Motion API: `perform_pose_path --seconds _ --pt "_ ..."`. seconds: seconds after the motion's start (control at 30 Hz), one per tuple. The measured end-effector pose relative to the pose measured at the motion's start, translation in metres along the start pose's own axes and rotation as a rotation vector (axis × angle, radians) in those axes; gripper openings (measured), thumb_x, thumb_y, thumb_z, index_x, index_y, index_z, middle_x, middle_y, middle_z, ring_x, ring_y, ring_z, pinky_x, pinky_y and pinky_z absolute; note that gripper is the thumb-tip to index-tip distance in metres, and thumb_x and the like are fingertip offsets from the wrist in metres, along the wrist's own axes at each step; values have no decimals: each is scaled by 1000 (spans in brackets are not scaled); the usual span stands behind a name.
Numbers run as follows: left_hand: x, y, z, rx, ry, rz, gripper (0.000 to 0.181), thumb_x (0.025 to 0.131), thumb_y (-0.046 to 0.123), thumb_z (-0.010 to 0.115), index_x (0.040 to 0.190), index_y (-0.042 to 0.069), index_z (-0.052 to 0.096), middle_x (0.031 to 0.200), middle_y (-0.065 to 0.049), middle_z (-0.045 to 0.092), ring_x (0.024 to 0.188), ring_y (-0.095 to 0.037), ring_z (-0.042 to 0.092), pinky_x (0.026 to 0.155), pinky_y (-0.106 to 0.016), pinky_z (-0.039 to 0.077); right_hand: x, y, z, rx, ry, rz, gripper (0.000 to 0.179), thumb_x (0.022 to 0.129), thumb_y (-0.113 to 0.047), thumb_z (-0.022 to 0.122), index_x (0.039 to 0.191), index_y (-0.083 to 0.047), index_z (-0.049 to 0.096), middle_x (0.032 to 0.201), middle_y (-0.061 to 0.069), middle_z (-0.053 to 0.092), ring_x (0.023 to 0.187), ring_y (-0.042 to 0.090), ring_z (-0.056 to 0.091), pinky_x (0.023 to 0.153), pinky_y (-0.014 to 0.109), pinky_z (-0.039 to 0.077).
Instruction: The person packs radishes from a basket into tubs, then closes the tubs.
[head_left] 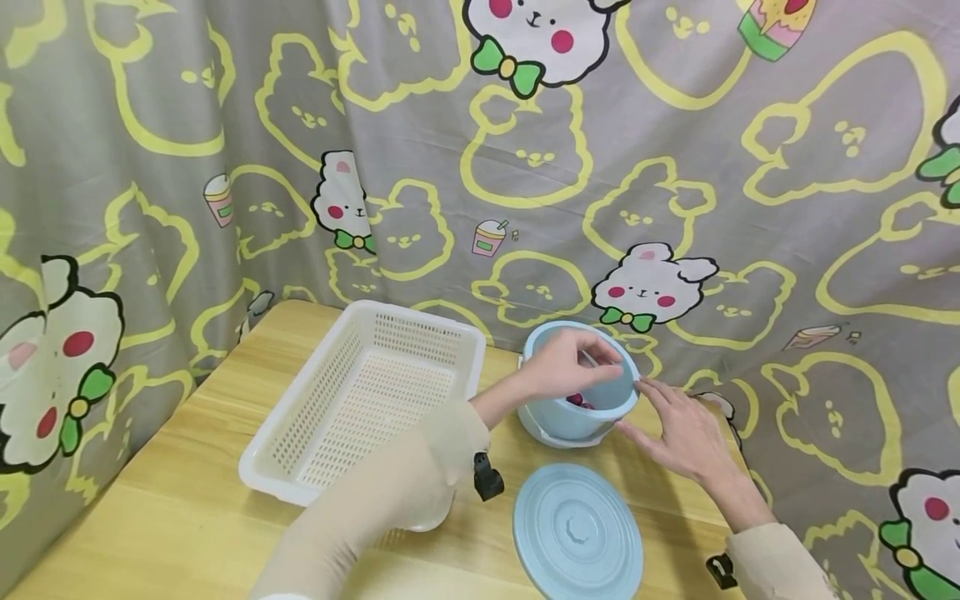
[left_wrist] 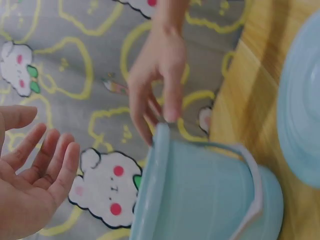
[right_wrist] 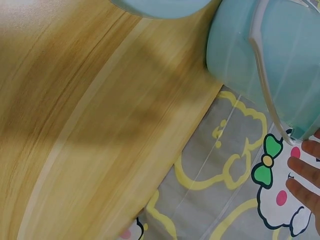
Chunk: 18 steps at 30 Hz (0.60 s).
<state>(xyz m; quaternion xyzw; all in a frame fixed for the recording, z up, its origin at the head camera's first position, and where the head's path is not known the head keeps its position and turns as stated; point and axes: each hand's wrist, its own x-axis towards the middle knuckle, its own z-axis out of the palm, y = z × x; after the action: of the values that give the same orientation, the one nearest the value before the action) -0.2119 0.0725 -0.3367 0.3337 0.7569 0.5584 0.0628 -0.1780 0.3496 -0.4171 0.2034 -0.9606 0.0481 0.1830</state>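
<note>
A light blue bucket (head_left: 566,422) with a pale handle (left_wrist: 256,185) stands upright on the table, with a few dark red round things (head_left: 577,401) at its bottom. Above the bucket's mouth hovers my left hand (head_left: 572,363), fingers loosely bent; the left wrist view shows nothing in its grasp. At the bucket's right side, my right hand (head_left: 678,429) has its fingertips against the rim, fingers spread and fairly straight. Only several of its fingers (right_wrist: 302,172) show in the right wrist view. A round light blue lid (head_left: 577,533) lies flat in front of the bucket.
Left of the bucket sits a white perforated plastic basket (head_left: 258,467), partly covered by my left forearm. Small black clips (head_left: 487,477) show near both sleeves. A patterned curtain (head_left: 420,150) hangs behind and beside the wooden table (head_left: 165,517).
</note>
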Motion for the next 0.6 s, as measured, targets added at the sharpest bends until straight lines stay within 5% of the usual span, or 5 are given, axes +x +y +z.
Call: perform_pose_path --seconds 0.3,0.6 --pt "-28 14 11 16 46 93 19 100 16 73 113 3 76 106 -11 78 83 3 65 81 -11 57 -8 -1 -2 5 27 -42 78 87 -54 79 145 -5 60 144 19 65 123 44 66 95 62 57" --pt "-71 8 36 280 -36 132 20 100 26 74 114 12 74 107 0 77 88 5 63 80 -3 51 -32 -5 -1 10 111 -151 79 79 -50 86 142 -7 63 137 14 70 118 40 69 91 59 58"
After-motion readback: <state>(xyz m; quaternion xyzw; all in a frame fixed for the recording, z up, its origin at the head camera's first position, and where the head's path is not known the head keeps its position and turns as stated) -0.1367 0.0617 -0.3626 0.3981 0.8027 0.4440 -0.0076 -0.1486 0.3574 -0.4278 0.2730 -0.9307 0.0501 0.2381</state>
